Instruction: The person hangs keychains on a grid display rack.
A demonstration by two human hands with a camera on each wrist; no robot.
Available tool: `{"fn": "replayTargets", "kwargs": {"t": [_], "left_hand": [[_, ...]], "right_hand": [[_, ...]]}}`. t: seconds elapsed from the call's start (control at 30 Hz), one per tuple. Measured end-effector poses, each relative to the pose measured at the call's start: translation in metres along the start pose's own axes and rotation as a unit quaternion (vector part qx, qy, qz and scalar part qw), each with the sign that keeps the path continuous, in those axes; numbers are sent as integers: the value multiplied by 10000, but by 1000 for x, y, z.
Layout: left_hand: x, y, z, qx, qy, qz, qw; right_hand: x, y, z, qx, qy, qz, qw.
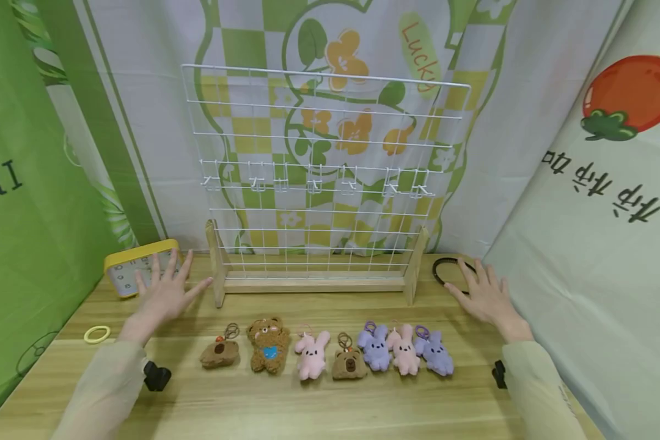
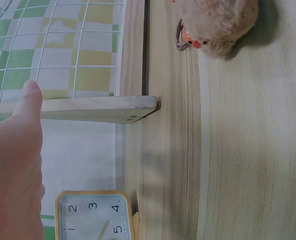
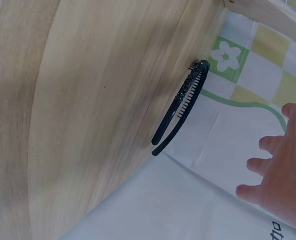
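My left hand (image 1: 164,297) is held over the table's left side with its fingers spread, overlapping a yellow-framed clock (image 1: 122,280) in the head view. It holds nothing. My right hand (image 1: 486,300), also spread and holding nothing, is above the right side, beside a black toothed headband (image 3: 190,95). Between the hands lies a row of plush keychains: a capybara-like one (image 1: 220,353), a curly brown bear (image 1: 268,345), a pink bunny (image 1: 311,356), a brown bear-like head (image 1: 349,364), a purple bunny (image 1: 375,349), another pink bunny (image 1: 405,351) and another purple bunny (image 1: 436,354).
Behind the row stands a white wire grid rack (image 1: 330,229) on a wooden base (image 1: 313,285), with several white hooks (image 1: 315,185) across its middle. A yellow ring (image 1: 96,334) lies at the table's left. Printed curtains (image 1: 583,244) enclose the sides and back.
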State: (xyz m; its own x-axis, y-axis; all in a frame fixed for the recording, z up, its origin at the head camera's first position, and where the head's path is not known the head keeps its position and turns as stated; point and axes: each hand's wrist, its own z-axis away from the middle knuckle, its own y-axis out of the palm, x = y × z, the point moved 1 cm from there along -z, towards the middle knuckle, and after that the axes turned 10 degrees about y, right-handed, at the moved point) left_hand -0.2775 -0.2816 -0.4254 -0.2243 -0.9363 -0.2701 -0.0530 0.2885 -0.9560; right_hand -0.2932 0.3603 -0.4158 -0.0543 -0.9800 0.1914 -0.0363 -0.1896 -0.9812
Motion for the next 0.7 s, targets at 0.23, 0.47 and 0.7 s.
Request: {"fn": "replayTargets", "kwargs": {"t": [0.23, 0.47, 0.7], "left_hand": [[0, -1, -4, -83, 151, 171, 9997], [0, -1, -17, -295, 432, 1273, 9905], [-3, 3, -27, -442, 527, 2172, 9737]], "right_hand": [[5, -1, 2, -281, -364, 5, 9989], [15, 6, 8, -14, -1105, -547, 9924], [30, 27, 6, 969, -1646, -1090, 9755]]}}
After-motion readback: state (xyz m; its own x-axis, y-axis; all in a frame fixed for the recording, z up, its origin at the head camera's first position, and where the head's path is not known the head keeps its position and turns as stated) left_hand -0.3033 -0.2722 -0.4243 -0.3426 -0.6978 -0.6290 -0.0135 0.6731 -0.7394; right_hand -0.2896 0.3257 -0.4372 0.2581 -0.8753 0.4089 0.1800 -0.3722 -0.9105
